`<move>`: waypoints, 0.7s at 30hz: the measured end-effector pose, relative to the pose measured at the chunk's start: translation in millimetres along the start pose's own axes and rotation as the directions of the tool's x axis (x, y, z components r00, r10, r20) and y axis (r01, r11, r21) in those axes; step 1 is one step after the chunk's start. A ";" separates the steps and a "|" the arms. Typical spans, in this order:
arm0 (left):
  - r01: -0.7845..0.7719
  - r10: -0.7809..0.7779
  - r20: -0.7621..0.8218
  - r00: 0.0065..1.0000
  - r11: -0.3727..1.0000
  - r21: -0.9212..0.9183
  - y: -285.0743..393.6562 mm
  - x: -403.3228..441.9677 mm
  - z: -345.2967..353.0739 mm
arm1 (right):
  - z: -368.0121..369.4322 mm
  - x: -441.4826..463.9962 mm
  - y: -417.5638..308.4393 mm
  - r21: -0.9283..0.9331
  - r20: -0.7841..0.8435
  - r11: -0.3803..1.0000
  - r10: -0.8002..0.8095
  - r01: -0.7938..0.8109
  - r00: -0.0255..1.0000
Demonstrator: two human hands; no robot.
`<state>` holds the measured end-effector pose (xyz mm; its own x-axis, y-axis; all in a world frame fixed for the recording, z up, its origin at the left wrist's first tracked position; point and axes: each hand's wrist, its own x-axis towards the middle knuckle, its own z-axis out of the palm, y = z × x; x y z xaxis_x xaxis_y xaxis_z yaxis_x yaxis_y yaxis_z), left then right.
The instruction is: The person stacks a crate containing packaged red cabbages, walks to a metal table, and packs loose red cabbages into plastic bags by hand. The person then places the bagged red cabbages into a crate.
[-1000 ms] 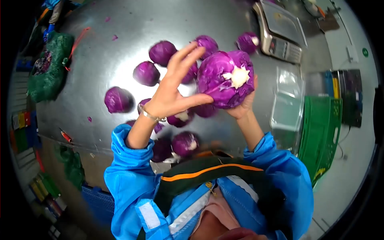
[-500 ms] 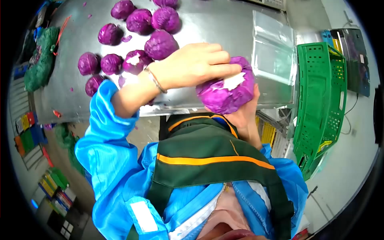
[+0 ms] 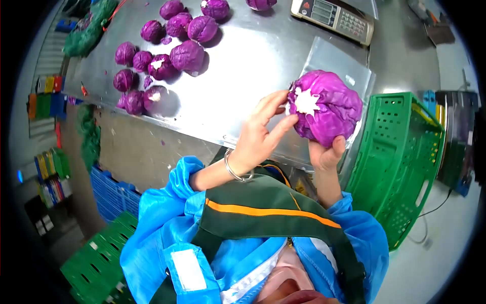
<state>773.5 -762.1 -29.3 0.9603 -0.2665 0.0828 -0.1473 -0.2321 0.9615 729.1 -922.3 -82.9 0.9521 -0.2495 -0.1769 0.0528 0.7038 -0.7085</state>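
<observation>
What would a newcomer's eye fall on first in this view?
Probably the big purple cabbage with its pale cut stem, resting on the right hand, with the left hand's fingers at the stem side. Next, the smaller purple cabbages scattered over the left of the shiny metal table, then the bright green crate at the right.

Bright light, glare on metal table (image 3: 248,71), curved edges, black corners
</observation>
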 end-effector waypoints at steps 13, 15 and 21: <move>0.045 -0.056 -0.391 0.919 0.998 -0.038 -114.1 66.1 -161.5 | -33.2 -11.9 0.1 0.355 -0.226 0.912 0.298 -0.206 0.928; -0.068 0.125 -0.259 0.958 0.973 0.220 -186.1 109.6 -199.9 | -44.5 -26.5 -14.4 0.571 -0.281 0.783 0.470 -0.247 0.837; -0.617 0.381 0.630 0.677 0.760 0.204 -148.4 137.2 105.5 | -77.5 -72.9 -12.7 0.491 -0.414 0.871 0.221 0.012 0.883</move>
<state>902.0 -862.9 -188.3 0.4443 -0.8582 0.2570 -0.7530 -0.2023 0.6262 635.7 -964.7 -114.0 0.7279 -0.3400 -0.5954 0.2052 0.9366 -0.2839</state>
